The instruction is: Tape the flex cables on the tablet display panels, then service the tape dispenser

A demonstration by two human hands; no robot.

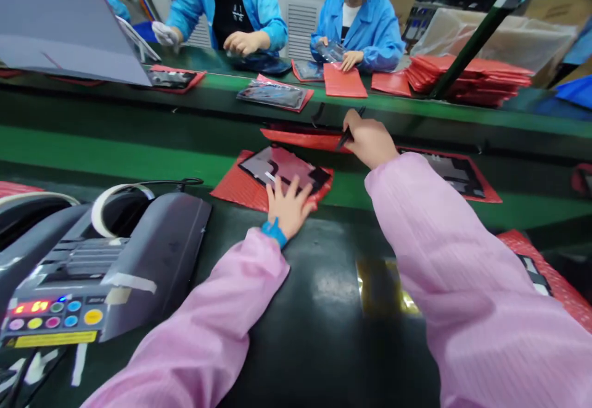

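Red bubble wrap [231,187] is spread at the far edge of the dark worktop [319,334], and on it a grey-and-black flat panel [296,164] is laid, tilted askew to the sheet and uncovered on top. The panel's near edge is pressed by the left hand [289,208], which is spread with nothing gripped. By the right hand [370,140], black tweezers [343,141] are pinched between thumb and fingers, over the end of a second red sheet [300,139] just beyond the panel; whether anything is caught in the tips cannot be told. As far as can be judged, the placing of the panel is done and its steadying is under way, while the tweezer work on it is left, since the tips are held away from its surface. Whether any piece has been fixed to it cannot be made out; only a small white strip is seen near the fingers. Another panel [456,174] is laid on red wrap to the right, untouched by either hand, and whether it is finished or waiting is not shown. Amber film [379,285] is placed on the worktop, and a tape dispenser [157,254] is stationed at the left.
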